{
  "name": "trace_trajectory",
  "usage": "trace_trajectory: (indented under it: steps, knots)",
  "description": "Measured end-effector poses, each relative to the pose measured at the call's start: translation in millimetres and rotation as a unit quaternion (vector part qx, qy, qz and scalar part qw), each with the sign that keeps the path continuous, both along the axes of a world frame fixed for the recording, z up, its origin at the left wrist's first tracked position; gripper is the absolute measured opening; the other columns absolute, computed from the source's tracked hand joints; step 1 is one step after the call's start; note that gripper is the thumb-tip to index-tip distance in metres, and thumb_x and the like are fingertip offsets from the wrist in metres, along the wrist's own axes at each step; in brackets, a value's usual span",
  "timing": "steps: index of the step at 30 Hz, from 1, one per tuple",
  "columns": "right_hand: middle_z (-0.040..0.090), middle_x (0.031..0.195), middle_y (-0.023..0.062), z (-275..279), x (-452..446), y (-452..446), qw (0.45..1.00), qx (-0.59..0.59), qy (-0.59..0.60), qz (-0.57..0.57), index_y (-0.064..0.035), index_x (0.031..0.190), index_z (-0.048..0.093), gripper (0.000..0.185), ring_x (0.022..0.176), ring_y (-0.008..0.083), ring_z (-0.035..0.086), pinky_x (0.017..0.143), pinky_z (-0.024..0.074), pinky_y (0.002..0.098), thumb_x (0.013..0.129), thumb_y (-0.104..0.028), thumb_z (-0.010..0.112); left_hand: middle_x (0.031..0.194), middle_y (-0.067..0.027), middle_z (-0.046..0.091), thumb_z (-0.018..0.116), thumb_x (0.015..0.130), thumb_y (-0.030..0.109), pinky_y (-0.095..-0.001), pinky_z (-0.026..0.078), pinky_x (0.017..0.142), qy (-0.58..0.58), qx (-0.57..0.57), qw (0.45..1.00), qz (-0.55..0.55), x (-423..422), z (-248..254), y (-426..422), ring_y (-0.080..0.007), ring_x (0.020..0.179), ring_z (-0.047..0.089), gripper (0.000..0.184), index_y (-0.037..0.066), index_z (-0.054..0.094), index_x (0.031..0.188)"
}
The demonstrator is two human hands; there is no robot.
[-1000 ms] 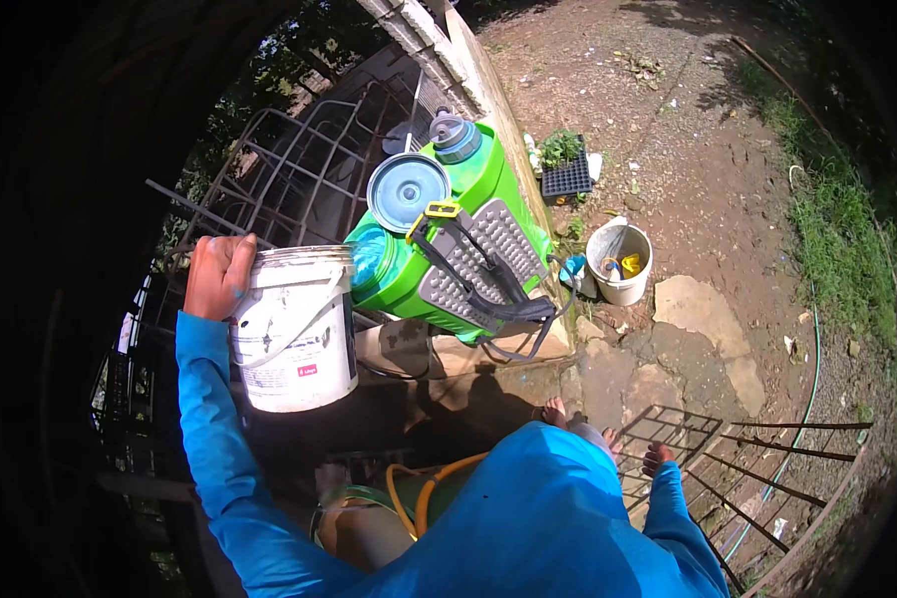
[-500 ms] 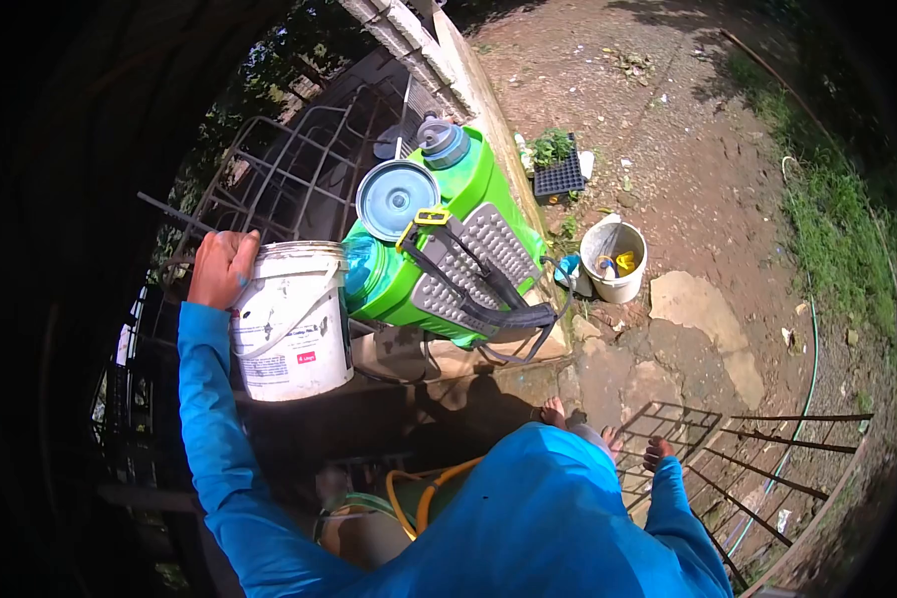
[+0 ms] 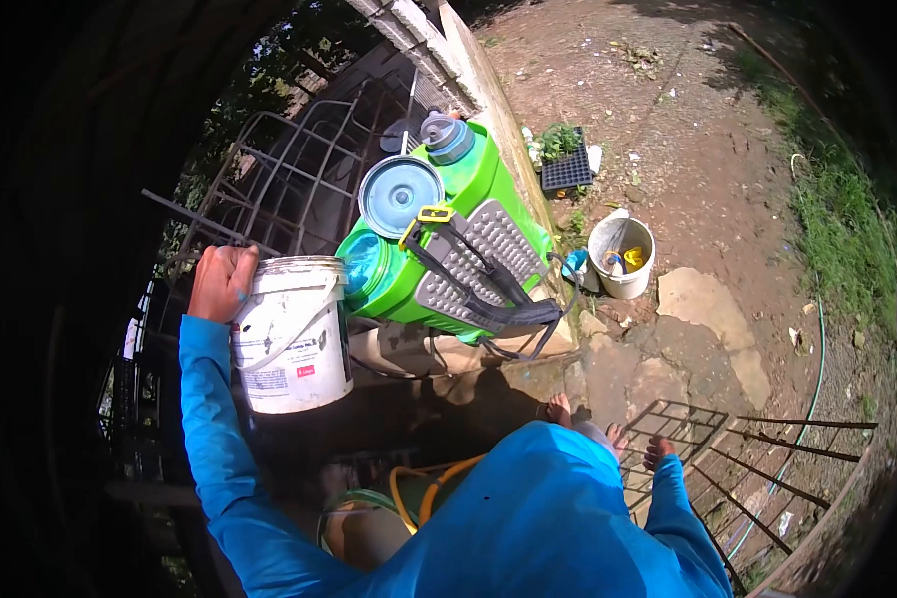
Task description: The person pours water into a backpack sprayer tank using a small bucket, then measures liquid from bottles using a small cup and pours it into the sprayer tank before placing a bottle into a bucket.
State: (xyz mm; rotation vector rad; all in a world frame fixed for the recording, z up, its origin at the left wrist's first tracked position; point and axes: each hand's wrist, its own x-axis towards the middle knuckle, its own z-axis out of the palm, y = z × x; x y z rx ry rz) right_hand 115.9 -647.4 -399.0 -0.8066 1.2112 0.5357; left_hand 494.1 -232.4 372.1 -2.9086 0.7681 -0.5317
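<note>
Head view: left hand (image 3: 224, 282), left of the frame, grasps the rim of the white bucket (image 3: 291, 344), fingers bent over the far-left edge. Bucket sits left of centre, slightly tilted, its right side close beside the open blue neck (image 3: 367, 267) of the green sprayer (image 3: 483, 249); contact there cannot be told. Right hand (image 3: 658, 453), lower right, is well apart from both and no object shows in it; whether its fingers are released or clenched, cannot tell.

Risks, judged from present layout:
1. Slip. One grip at one edge; no support seen under the base. If the rim is wet or the load heavy, the bucket could swing or drop into the shadow below. Contents not visible.
2. Spill. Bucket mouth is much wider than the neck; a fast or off-line tilt could send any liquid over the sprayer body.
3. Knock. Sprayer stands on a concrete ledge (image 3: 394, 349); a push from the bucket could shift or topple it.
4. Loose lid. Round blue lid (image 3: 402, 196) lies against the sprayer's top, beside the neck; fastening not visible. A bump could dislodge it.
5. Snag. Black strap (image 3: 528, 314) droops at the ledge's right end and could catch a sleeve.
</note>
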Motion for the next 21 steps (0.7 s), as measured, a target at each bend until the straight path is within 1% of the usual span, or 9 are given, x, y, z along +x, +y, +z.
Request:
trace_trajectory:
  steps: [2,4,7,8,10,12,17,19,21]
  knots:
    - [0.057,0.121,0.0110,-2.9,0.9,-0.1,1.000,0.000,0.004,0.007,-0.0116,0.124,0.058,0.050,0.097,0.0306,0.056,0.082,0.0481,0.0509,0.086,-0.043,0.056,0.059,-0.0274,0.051,0.055,0.090,0.020,-0.0470,0.036,0.052,-0.006,-0.010,1.000,-0.001,-4.6,2.8,-0.6,-0.0407,0.053,0.053,0.041,-0.010,0.053,0.062]
    - [0.058,0.120,0.0108,-1.0,3.2,-0.6,1.000,-0.001,0.008,0.014,-0.0117,0.124,0.058,0.049,0.097,0.0306,0.056,0.082,0.0480,0.0511,0.086,-0.043,0.056,0.059,-0.0273,0.051,0.055,0.090,0.020,-0.0476,0.035,0.053,0.016,-0.006,1.000,0.018,-6.8,7.0,1.1,-0.0402,0.051,0.052,0.041,-0.010,0.053,0.062]
    - [0.057,0.122,0.0119,-2.5,3.7,-2.8,1.000,-0.004,0.007,0.025,-0.0112,0.126,0.058,0.050,0.099,0.0317,0.056,0.084,0.0480,0.0508,0.086,-0.042,0.057,0.058,-0.0270,0.050,0.055,0.090,0.020,-0.0473,0.035,0.052,0.000,0.003,1.000,0.021,-15.2,10.5,-1.5,-0.0397,0.050,0.051,0.041,-0.010,0.052,0.062]
    - [0.057,0.123,0.0122,-3.2,1.3,-3.2,1.000,-0.003,-0.009,0.013,-0.0109,0.126,0.057,0.051,0.101,0.0324,0.056,0.085,0.0479,0.0507,0.086,-0.042,0.057,0.058,-0.0270,0.050,0.055,0.090,0.020,-0.0473,0.035,0.052,0.000,0.002,1.000,0.023,-17.3,11.0,-1.5,-0.0397,0.050,0.051,0.041,-0.010,0.052,0.062]
    - [0.057,0.124,0.0126,4.3,3.0,-4.2,1.000,-0.002,-0.026,0.002,-0.0106,0.127,0.057,0.052,0.103,0.0330,0.056,0.086,0.0479,0.0506,0.086,-0.042,0.057,0.056,-0.0270,0.048,0.054,0.090,0.020,-0.0469,0.033,0.052,-0.013,-0.022,0.999,-0.024,-20.2,11.9,-2.0,-0.0399,0.049,0.049,0.041,-0.010,0.050,0.062]
    - [0.056,0.127,0.0127,9.2,6.0,-5.1,1.000,-0.018,-0.022,0.006,-0.0101,0.128,0.057,0.053,0.105,0.0341,0.055,0.088,0.0474,0.0507,0.086,-0.043,0.057,0.057,-0.0273,0.047,0.054,0.090,0.020,-0.0472,0.032,0.052,-0.011,-0.009,1.000,-0.015,-22.8,14.9,-3.0,-0.0403,0.049,0.048,0.041,-0.010,0.050,0.062]
    - [0.056,0.128,0.0128,8.2,8.4,-7.0,0.999,-0.013,-0.030,0.014,-0.0110,0.127,0.058,0.056,0.102,0.0338,0.055,0.086,0.0476,0.0506,0.085,-0.046,0.057,0.058,-0.0281,0.046,0.053,0.089,0.020,-0.0488,0.030,0.052,0.005,0.022,1.000,-0.007,-25.9,22.3,-8.1,-0.0414,0.050,0.046,0.041,-0.010,0.050,0.062]
    - [0.056,0.127,0.0130,1.3,8.7,-6.7,0.999,-0.014,-0.021,0.023,-0.0127,0.127,0.058,0.057,0.100,0.0333,0.055,0.084,0.0478,0.0502,0.084,-0.050,0.056,0.058,-0.0284,0.045,0.053,0.089,0.020,-0.0489,0.030,0.052,0.053,0.014,0.998,0.023,-23.2,25.0,-9.9,-0.0414,0.050,0.046,0.041,-0.010,0.049,0.062]
    - [0.056,0.128,0.0129,-2.0,6.1,-5.9,0.999,-0.008,-0.025,0.022,-0.0130,0.127,0.058,0.057,0.100,0.0332,0.055,0.084,0.0475,0.0502,0.084,-0.050,0.056,0.059,-0.0287,0.046,0.053,0.089,0.021,-0.0488,0.030,0.052,0.039,0.016,0.999,0.009,-21.9,23.6,-9.9,-0.0414,0.051,0.046,0.041,-0.010,0.050,0.062]
